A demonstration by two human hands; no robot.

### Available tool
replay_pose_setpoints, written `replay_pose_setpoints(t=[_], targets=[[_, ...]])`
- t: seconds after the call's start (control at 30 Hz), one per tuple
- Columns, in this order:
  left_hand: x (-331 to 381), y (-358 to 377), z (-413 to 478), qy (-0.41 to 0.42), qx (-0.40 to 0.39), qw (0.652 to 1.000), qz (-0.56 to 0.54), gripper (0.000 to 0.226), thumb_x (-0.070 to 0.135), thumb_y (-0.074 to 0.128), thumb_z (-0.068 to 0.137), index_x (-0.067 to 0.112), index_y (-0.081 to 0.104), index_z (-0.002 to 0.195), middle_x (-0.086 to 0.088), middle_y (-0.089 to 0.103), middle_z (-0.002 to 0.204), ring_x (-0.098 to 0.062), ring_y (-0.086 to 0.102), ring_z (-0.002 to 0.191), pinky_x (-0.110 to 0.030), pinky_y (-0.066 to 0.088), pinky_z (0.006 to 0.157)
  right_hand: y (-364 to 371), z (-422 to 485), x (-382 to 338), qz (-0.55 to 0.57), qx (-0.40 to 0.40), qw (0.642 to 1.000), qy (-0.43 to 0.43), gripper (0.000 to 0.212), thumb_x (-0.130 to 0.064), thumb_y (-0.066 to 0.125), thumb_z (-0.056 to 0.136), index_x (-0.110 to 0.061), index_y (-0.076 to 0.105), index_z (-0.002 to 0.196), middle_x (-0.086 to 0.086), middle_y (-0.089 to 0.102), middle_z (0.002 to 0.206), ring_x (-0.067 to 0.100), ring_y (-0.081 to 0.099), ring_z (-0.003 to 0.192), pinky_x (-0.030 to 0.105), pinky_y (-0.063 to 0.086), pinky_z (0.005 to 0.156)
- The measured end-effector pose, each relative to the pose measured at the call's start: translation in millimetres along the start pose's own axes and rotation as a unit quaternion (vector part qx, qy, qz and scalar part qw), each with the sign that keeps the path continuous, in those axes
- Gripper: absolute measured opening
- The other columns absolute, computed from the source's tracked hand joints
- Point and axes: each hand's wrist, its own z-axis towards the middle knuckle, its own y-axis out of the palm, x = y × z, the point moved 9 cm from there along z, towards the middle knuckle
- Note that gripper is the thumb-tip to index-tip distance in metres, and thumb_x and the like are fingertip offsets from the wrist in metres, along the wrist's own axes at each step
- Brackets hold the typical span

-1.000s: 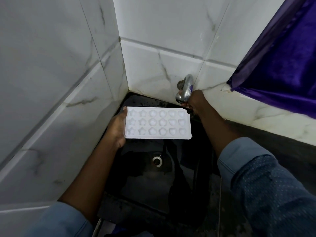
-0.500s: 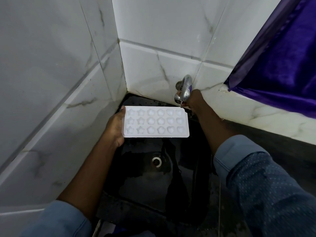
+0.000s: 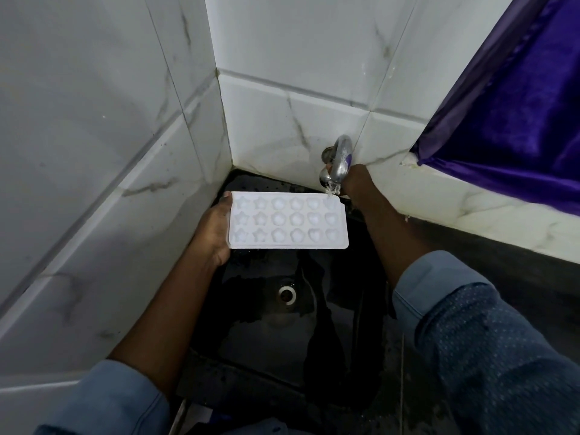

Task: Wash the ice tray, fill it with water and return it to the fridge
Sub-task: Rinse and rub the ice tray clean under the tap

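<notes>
My left hand (image 3: pixel 213 229) grips the left end of a white ice tray (image 3: pixel 288 220) with star, flower and heart moulds, holding it level above a black sink (image 3: pixel 257 328). The tray's far right corner sits under a chrome tap (image 3: pixel 337 161) on the back wall. Water falls from the spout onto that corner. My right hand (image 3: pixel 354 180) is behind the tap with its fingers round the tap's handle, which is mostly hidden.
A round drain (image 3: pixel 287 295) lies in the wet sink floor below the tray. White marble-look tiles (image 3: pixel 94 152) close in the left and back. A purple cloth (image 3: pixel 514 120) hangs at the upper right over a tiled ledge.
Water has started running from the tap onto the tray's right corner. The tray has stayed under the spout, and my right hand has stayed at the tap.
</notes>
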Motion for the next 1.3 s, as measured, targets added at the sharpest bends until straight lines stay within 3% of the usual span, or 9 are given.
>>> replay_pose_setpoints(t=[0.13, 0.23, 0.4, 0.5, 0.63, 0.83, 1.03, 1.23, 1.3], targets=[[-1.9, 1.4, 4.1, 0.000, -0.007, 1.000, 0.001, 0.048, 0.053, 0.045, 0.111, 0.015, 0.074, 0.118, -0.009, 0.082, 0.112, -0.026, 0.081, 0.095, -0.038, 0.064, 0.071, -8.5, -19.4, 12.0, 0.048, 0.016, 0.998, 0.030, 0.050, -0.045, 0.049, 0.107, -0.001, 0.070, 0.118, 0.017, 0.076, 0.105, 0.026, 0.071, 0.091, 0.040, 0.057, 0.085], [-4.1, 3.9, 6.1, -0.005, -0.012, 1.000, -0.009, 0.050, 0.053, 0.046, 0.110, 0.016, 0.081, 0.107, -0.009, 0.082, 0.110, -0.027, 0.081, 0.092, -0.038, 0.065, 0.063, -20.5, -45.8, 38.4, 0.095, 0.038, 0.993, 0.066, 0.060, -0.064, 0.043, 0.103, -0.011, 0.071, 0.106, 0.013, 0.079, 0.098, 0.029, 0.072, 0.085, 0.042, 0.055, 0.083], [-16.3, 14.5, 8.6, -0.024, -0.030, 0.999, -0.005, 0.059, 0.055, 0.044, 0.110, 0.024, 0.088, 0.085, -0.006, 0.083, 0.103, -0.024, 0.082, 0.089, -0.037, 0.065, 0.062, -20.2, -92.8, 84.8, 0.131, -0.011, 0.989, 0.073, 0.049, -0.054, 0.046, 0.106, -0.017, 0.076, 0.113, 0.003, 0.081, 0.101, 0.025, 0.078, 0.090, 0.037, 0.060, 0.073], [-22.0, 22.1, 9.5, -0.022, -0.035, 0.999, 0.009, 0.054, 0.057, 0.044, 0.109, 0.017, 0.080, 0.111, -0.011, 0.081, 0.115, -0.028, 0.080, 0.099, -0.043, 0.064, 0.080, -24.8, -114.5, 95.0, 0.171, -0.004, 0.983, 0.063, 0.036, -0.044, 0.053, 0.106, -0.018, 0.078, 0.108, 0.003, 0.081, 0.099, 0.022, 0.079, 0.088, 0.033, 0.060, 0.066], [-37.1, 44.6, 7.5, -0.051, -0.064, 0.997, 0.015, 0.066, 0.060, 0.041, 0.109, 0.008, 0.067, 0.139, -0.018, 0.073, 0.131, -0.038, 0.070, 0.121, -0.057, 0.054, 0.105, -47.4, -125.4, 101.9, 0.155, 0.055, 0.986, 0.034, 0.020, -0.021, 0.060, 0.103, -0.017, 0.078, 0.095, 0.006, 0.080, 0.100, 0.028, 0.075, 0.095, 0.040, 0.058, 0.082], [-49.7, 86.2, 1.8, -0.063, -0.114, 0.992, 0.000, 0.061, 0.058, 0.040, 0.110, 0.010, 0.070, 0.132, -0.017, 0.075, 0.129, -0.034, 0.076, 0.109, -0.048, 0.061, 0.087, -92.9, -138.5, 95.4, 0.125, 0.140, 0.982, -0.011, 0.015, -0.019, 0.062, 0.102, -0.025, 0.076, 0.101, -0.012, 0.074, 0.098, 0.002, 0.065, 0.083, 0.020, 0.051, 0.071], [-52.8, 126.8, -9.3, -0.086, -0.175, 0.980, -0.037, 0.066, 0.061, 0.033, 0.110, 0.011, 0.074, 0.122, -0.015, 0.077, 0.126, -0.031, 0.078, 0.106, -0.043, 0.066, 0.074, -121.4, -142.7, 90.0, 0.129, 0.213, 0.968, -0.023, 0.017, -0.015, 0.059, 0.103, -0.014, 0.075, 0.097, -0.004, 0.071, 0.087, 0.005, 0.057, 0.076, 0.006, 0.044, 0.057], [-48.9, 136.9, -9.9, -0.066, -0.174, 0.981, -0.059, 0.071, 0.064, 0.035, 0.108, 0.008, 0.067, 0.136, -0.019, 0.071, 0.137, -0.037, 0.069, 0.124, -0.055, 0.054, 0.106, -116.3, -140.7, 61.4, -0.146, 0.245, 0.954, -0.088, 0.029, -0.017, 0.048, 0.107, -0.001, 0.069, 0.119, 0.020, 0.072, 0.117, 0.035, 0.066, 0.107, 0.039, 0.048, 0.093], [-46.9, 130.8, -8.8, -0.058, -0.166, 0.982, -0.067, 0.072, 0.066, 0.034, 0.107, 0.009, 0.069, 0.132, -0.017, 0.072, 0.134, -0.036, 0.072, 0.120, -0.055, 0.056, 0.102, -96.8, -139.6, 49.1, -0.257, 0.234, 0.929, -0.130, 0.039, -0.020, 0.046, 0.107, 0.001, 0.058, 0.138, 0.023, 0.065, 0.134, 0.041, 0.061, 0.121, 0.043, 0.045, 0.102]])
